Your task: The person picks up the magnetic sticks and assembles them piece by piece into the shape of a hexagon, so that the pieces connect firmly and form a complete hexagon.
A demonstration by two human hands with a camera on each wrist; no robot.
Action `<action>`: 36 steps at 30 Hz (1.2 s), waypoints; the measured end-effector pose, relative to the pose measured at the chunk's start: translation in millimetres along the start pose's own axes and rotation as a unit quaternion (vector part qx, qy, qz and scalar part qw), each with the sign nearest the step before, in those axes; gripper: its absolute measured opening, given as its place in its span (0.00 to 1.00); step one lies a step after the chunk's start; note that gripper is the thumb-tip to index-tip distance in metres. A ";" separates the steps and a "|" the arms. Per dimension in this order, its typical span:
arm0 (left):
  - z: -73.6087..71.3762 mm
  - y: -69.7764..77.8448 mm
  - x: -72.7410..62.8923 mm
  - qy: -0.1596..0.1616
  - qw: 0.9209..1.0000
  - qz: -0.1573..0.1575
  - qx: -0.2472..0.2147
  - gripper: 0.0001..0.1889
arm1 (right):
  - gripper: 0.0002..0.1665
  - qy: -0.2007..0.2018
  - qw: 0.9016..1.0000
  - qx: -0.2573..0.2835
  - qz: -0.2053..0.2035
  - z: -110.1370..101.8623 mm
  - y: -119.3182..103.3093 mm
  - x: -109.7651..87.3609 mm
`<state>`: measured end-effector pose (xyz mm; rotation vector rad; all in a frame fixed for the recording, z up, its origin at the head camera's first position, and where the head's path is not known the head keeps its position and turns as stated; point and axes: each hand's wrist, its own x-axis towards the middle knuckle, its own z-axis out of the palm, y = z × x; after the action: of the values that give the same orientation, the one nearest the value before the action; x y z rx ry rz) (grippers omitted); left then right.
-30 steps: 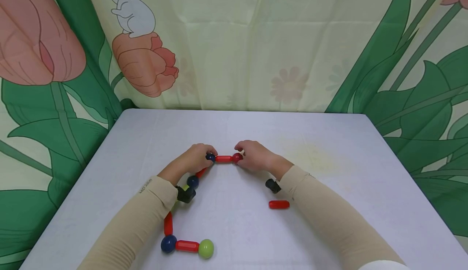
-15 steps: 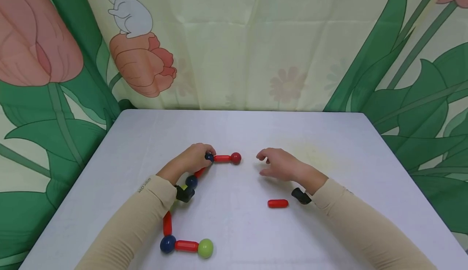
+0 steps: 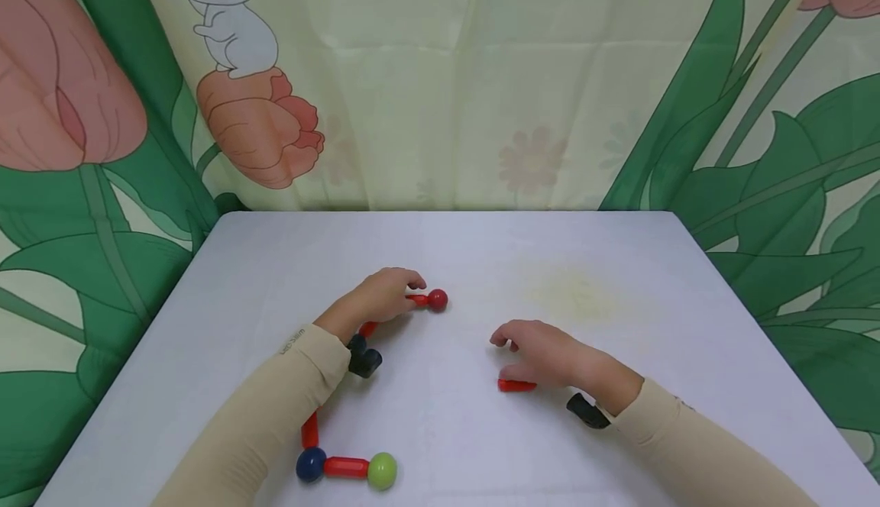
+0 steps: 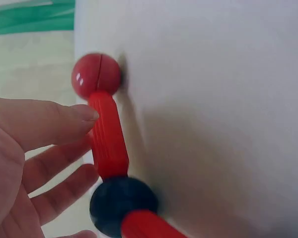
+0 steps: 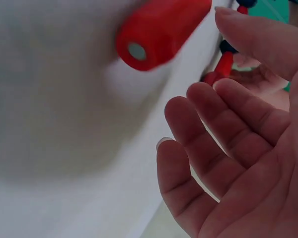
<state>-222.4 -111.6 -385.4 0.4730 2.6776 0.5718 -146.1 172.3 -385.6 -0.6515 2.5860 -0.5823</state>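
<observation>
A chain of magnetic building balls and rods lies on the white table. Its far end has a red ball [image 3: 437, 300] on a red magnetic rod [image 4: 109, 136], joined to a navy ball [image 4: 121, 204]. My left hand [image 3: 385, 295] reaches over this part, thumb tip at the rod's side and the other fingers loosely bent beside it. In the head view it hides the navy ball. A loose red magnetic rod [image 3: 517, 386] lies to the right, a grey metal end showing in the right wrist view. My right hand [image 3: 550, 353] hovers over it, fingers spread and thumb close by.
The chain's near end holds another navy ball [image 3: 312, 464], a red rod [image 3: 347, 467] and a green ball [image 3: 382, 471]. My left sleeve [image 3: 254, 423] covers the chain's middle. Behind the table [image 3: 454, 247] hangs a flowered cloth [image 3: 412, 110].
My right hand has let go of the red ball, drawn back right and come nearer over the loose rod. My left hand has shifted from the navy ball along to the rod.
</observation>
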 end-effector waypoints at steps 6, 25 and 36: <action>4.0 7.9 6.6 -0.001 0.999 0.037 -0.003 0.19 | 0.19 -0.009 0.999 -0.023 -0.033 5.9 4.7 -15.3; 16.1 13.9 10.3 0.003 0.999 0.044 0.004 0.21 | 0.06 0.065 0.997 0.023 -0.040 12.7 3.6 7.5; 19.1 17.3 10.6 -0.006 0.999 0.043 -0.001 0.20 | 0.08 0.085 0.993 0.080 0.009 10.8 -14.6 36.1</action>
<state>-219.7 -86.3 -396.9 0.5905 2.6558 0.5932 -165.0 138.7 -397.6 -0.5462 2.6605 -0.8634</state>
